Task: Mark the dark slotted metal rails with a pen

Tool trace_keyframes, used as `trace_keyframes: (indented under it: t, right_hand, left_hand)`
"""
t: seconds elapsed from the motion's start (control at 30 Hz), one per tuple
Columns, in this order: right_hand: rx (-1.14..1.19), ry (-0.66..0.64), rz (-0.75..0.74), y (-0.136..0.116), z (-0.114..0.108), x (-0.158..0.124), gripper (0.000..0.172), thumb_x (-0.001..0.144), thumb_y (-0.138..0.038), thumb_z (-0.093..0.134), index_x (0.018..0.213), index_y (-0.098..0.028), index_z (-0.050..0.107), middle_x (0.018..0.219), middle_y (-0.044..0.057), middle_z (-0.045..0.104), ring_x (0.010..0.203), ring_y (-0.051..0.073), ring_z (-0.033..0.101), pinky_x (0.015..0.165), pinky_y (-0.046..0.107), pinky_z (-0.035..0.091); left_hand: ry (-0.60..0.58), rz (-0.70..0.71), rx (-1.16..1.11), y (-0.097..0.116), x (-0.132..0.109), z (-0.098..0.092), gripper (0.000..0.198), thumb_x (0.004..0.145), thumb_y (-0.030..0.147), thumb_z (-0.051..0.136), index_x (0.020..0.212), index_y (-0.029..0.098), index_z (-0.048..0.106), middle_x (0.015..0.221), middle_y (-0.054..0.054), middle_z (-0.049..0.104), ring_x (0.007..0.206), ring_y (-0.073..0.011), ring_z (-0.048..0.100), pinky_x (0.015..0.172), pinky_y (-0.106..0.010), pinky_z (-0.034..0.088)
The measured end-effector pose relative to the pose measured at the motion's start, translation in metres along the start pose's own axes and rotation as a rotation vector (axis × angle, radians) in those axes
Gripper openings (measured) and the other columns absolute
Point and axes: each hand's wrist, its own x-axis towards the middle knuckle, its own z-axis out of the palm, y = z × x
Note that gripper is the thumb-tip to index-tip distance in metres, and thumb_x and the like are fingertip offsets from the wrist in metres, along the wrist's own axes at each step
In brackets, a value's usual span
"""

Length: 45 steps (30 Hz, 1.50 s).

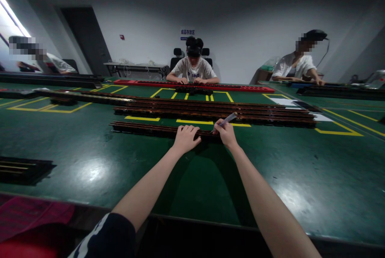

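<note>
Directly before me, a short bundle of long, thin dark strips (141, 127) lies crosswise on the green table (99, 194). My left hand (187, 139) rests over its right part, fingers spread along the top and thumb at the near side. Just to the right, my right hand (226, 133) is closed around a pen-like tool (230, 118) with a grey, partly see-through barrel. The tool slants, its back end up and right, its thin tip down at the strips; whether the tip touches them I cannot tell.
A larger stack of long dark strips (210, 110) lies just beyond. More strips (24, 169) lie at the left near edge. Across the table a person (194, 69) works at a red rail (240, 88). Other people sit left and right (297, 65). Yellow tape (337, 132) marks the tabletop.
</note>
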Motion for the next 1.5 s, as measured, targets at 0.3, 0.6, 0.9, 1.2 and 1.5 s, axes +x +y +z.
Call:
trace_keyframes:
  t: [0.3,0.6,0.9,1.2,1.5]
  right_hand:
    - [-0.001,0.003,-0.013,0.003,0.0008,0.0016,0.02,0.078,-0.039,0.052,0.068,-0.021,0.052,0.055,0.0,0.058,0.054,0.018,0.058,0.058,0.031,0.046]
    - [-0.014,0.005,-0.021,0.0015,0.0008,0.0001,0.02,0.08,-0.038,0.052,0.068,-0.021,0.051,0.056,0.001,0.058,0.055,0.018,0.058,0.059,0.031,0.047]
    - [0.0,-0.003,-0.019,0.0014,0.0002,-0.0003,0.02,0.08,-0.037,0.053,0.068,-0.021,0.052,0.057,0.001,0.058,0.055,0.018,0.058,0.058,0.031,0.048]
    - [-0.008,-0.006,-0.025,-0.0004,0.0011,0.0001,0.021,0.08,-0.038,0.053,0.068,-0.021,0.052,0.056,0.0,0.058,0.055,0.018,0.058,0.059,0.032,0.048]
    - [-0.037,0.006,-0.018,-0.0066,0.0021,-0.0014,0.024,0.079,-0.042,0.055,0.066,-0.021,0.052,0.055,0.001,0.059,0.056,0.019,0.06,0.06,0.032,0.048]
  left_hand:
    - [0.001,0.005,0.032,0.0003,-0.0008,0.0006,0.039,0.091,0.038,0.044,0.122,0.02,0.06,0.12,-0.009,0.067,0.113,-0.0259,0.057,0.098,-0.045,0.039]
    - [-0.011,-0.002,0.02,0.0009,-0.0004,-0.0003,0.041,0.092,0.038,0.042,0.123,0.019,0.059,0.122,-0.01,0.066,0.114,-0.0256,0.057,0.099,-0.045,0.038]
    - [-0.009,-0.009,0.017,0.0007,0.0001,-0.0001,0.04,0.092,0.04,0.042,0.122,0.021,0.059,0.12,-0.009,0.066,0.113,-0.0254,0.057,0.098,-0.044,0.038]
    - [-0.01,-0.009,0.052,0.0005,0.0003,0.0001,0.043,0.092,0.048,0.043,0.119,0.019,0.06,0.118,-0.01,0.067,0.11,-0.0274,0.057,0.094,-0.045,0.039]
    - [0.0,-0.001,0.075,-0.0004,-0.0001,0.001,0.046,0.093,0.051,0.041,0.121,0.019,0.06,0.118,-0.01,0.067,0.109,-0.0265,0.058,0.092,-0.042,0.04]
